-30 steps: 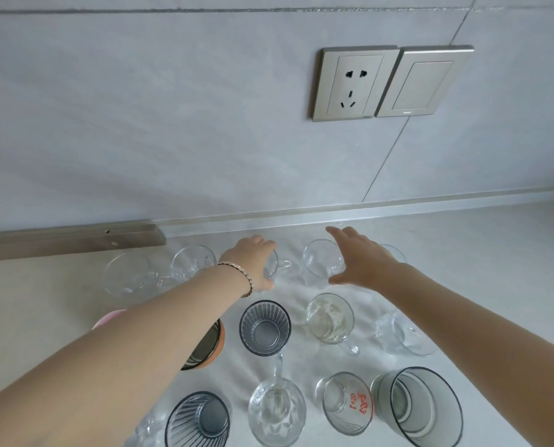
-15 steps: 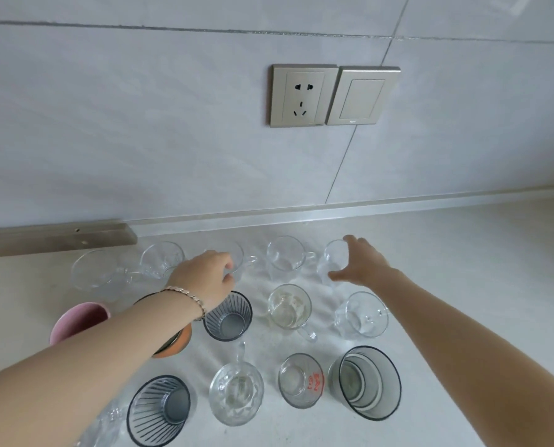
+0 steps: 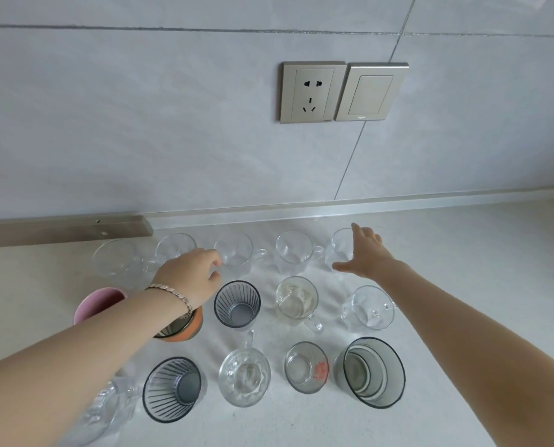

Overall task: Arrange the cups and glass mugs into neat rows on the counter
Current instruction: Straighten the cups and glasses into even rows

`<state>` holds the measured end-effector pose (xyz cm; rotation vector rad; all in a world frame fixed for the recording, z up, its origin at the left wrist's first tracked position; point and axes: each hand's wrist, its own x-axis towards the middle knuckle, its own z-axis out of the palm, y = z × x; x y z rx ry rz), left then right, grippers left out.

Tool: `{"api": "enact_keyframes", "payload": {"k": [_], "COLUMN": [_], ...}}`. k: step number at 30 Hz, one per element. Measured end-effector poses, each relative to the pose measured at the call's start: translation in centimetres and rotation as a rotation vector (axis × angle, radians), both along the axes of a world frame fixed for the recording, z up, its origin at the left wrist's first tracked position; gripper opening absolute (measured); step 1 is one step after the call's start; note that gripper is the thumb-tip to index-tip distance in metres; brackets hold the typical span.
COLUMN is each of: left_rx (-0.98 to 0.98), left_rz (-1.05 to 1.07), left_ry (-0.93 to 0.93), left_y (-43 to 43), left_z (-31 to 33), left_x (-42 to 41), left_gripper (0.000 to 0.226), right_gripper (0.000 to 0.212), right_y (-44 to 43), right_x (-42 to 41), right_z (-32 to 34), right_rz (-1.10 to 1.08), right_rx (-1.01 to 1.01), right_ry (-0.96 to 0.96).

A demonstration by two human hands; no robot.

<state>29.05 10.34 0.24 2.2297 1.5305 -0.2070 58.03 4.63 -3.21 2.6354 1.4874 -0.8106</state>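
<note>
**Squaring up the back row of glassware**

Reaching across a pale bench [image 3: 462, 285] below a tiled wall [image 3: 140, 124], a person tidies cups set in three rough rows. The right hand [image 3: 364, 253], fingers spread apart, rests against the rightmost clear glass mug [image 3: 341, 250] of the back row, having moved over from the neighbouring mug [image 3: 293, 253] half a second earlier. The left hand [image 3: 188, 275], fingers curled together, touches the rim of another back-row mug [image 3: 233, 254], though whether it grips is unclear. Both hands now work that row, which looks nearly straight. A pink cup [image 3: 98, 303] stands left in the middle row.
</note>
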Motion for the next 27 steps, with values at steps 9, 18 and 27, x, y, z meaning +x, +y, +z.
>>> {"api": "enact_keyframes", "payload": {"k": [9,18,27], "left_rx": [0.077,-0.016,0.038], "left_rz": [0.051,0.318,-0.376], "left_ry": [-0.039,-0.063,0.259], "left_y": [-1.8,-3.2,-0.2], "left_z": [1.4,0.6,-1.0], "left_x": [-6.4,-18.3,-18.6], "left_gripper": [0.028,0.056,0.08], "right_gripper": [0.053,0.088,0.1], "right_y": [-2.0,-0.5,0.7], "right_x": [-12.1,-26.0,-29.4], "right_z": [5.4,4.7,2.2], "right_rz": [0.338,0.544,0.42], "right_rx": [0.172,0.041,0.011], "right_ry": [0.03,0.072,0.012]}}
